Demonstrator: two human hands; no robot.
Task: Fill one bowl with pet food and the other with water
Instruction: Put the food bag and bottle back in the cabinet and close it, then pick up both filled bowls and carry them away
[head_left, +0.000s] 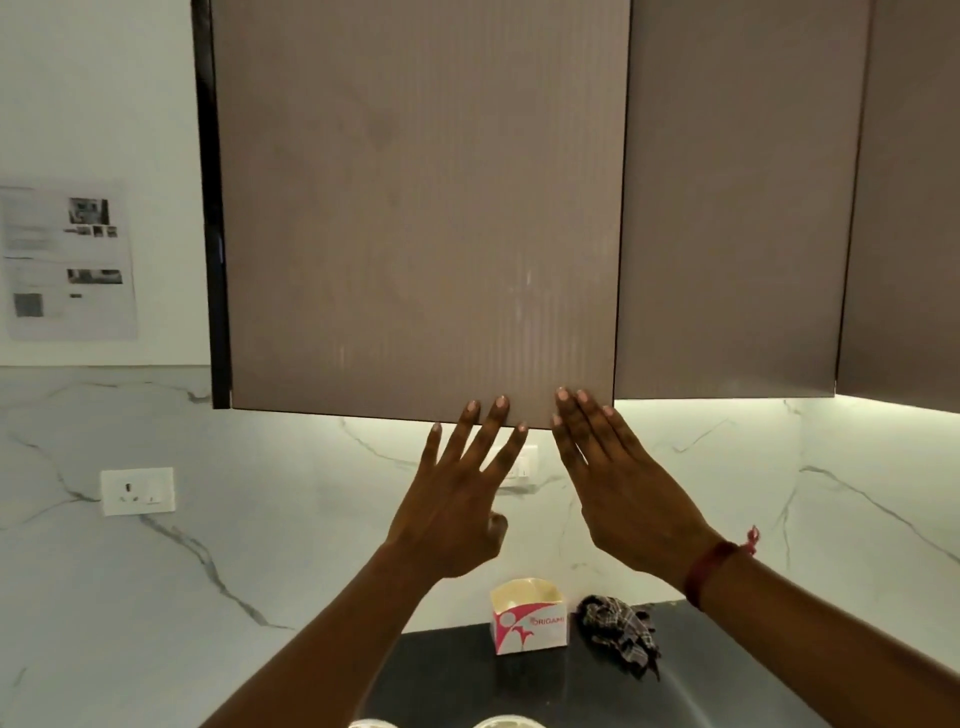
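Observation:
Both my hands are raised to the bottom edge of a taupe wall cabinet door (415, 208), which looks closed. My left hand (457, 493) has its fingers spread and straight, the fingertips at the door's lower edge. My right hand (618, 483) lies flat with straight fingers together, the tips on the door's lower right corner. Neither hand holds anything. At the very bottom of the view, two pale round rims (498, 721) peek in on the dark counter; what they are cannot be told. No pet food or water is in sight.
A small open white-and-pink carton (530, 618) and a crumpled checked cloth (618, 631) sit on the black counter (447, 670). Behind is a marble backsplash with a wall socket (137, 491). More cabinet doors (737, 208) hang to the right; a printed sheet (67, 260) is taped left.

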